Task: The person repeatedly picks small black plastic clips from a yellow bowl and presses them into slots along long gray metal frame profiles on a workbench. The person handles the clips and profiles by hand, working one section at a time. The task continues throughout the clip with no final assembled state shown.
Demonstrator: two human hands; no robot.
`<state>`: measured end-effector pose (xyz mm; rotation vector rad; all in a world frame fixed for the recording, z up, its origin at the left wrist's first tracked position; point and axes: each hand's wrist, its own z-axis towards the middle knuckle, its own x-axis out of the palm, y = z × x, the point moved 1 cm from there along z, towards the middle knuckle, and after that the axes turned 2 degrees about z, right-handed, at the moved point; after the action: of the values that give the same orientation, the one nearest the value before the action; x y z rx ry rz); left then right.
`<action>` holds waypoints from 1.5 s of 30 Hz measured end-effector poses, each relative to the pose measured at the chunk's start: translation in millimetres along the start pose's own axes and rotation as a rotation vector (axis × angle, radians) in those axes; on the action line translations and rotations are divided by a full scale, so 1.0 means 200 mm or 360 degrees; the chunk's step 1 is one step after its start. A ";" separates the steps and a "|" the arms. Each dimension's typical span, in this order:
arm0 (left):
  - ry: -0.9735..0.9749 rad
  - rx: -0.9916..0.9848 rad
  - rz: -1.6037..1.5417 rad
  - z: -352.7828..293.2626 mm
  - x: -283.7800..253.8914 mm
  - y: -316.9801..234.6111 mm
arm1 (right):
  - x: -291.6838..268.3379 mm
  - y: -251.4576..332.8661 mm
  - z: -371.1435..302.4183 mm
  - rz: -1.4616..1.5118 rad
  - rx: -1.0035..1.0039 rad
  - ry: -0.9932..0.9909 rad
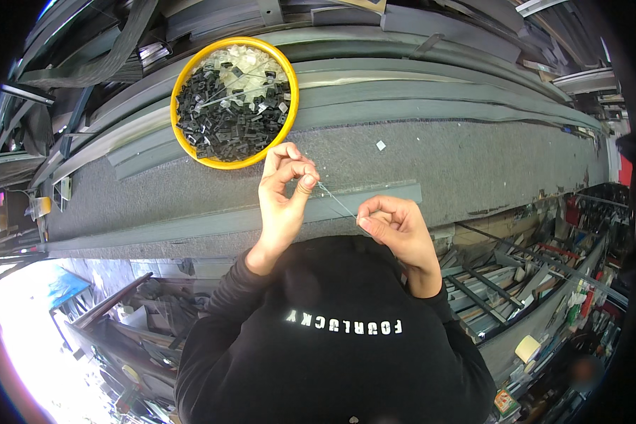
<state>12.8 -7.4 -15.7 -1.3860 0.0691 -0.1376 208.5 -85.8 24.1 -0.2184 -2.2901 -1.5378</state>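
A thin, pale grey wire-like strand [338, 201] runs slantwise between my two hands, above the grey bench. Its upper end is pinched between the thumb and fingers of my left hand [283, 199], just below a yellow-rimmed round basin [295, 88]. My right hand [401, 233], lower and farther right, has its thumb and curled fingers closed on the other end. Small black plastic pieces [226, 124] fill most of the basin. Clear plastic pieces [246, 58] lie at its far side, and a few thin rods or strands rest across the heap.
Long grey metal profiles [431, 102] lie along the back of the carpet-like bench top [502, 166]. Another flat grey strip [155, 225] lies near the front edge, partly behind my hands. A small white piece [381, 145] sits on the bench. Racks of bars [502, 290] stand at the lower right.
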 end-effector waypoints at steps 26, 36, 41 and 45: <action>0.0464 -0.0372 -0.0028 -0.01 0.05 -0.09 | 0.04 -0.05 0.09 -0.0305 -0.0491 -0.0378; 0.0904 0.1091 0.0903 0.09 -0.05 -0.17 | 0.02 -0.08 0.06 0.0648 0.0389 0.0269; 0.1144 0.0013 0.0155 0.05 -0.05 -0.10 | 0.06 -0.08 0.06 0.0580 0.0134 -0.0037; 0.0875 -0.0969 -0.1093 -0.05 0.01 -0.01 | 0.07 -0.05 0.03 0.0199 -0.0199 -0.0241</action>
<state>12.9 -18.2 -16.5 -1.8960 0.0938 -1.1478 190.2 -86.1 18.4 -0.5180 -2.2460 -1.6510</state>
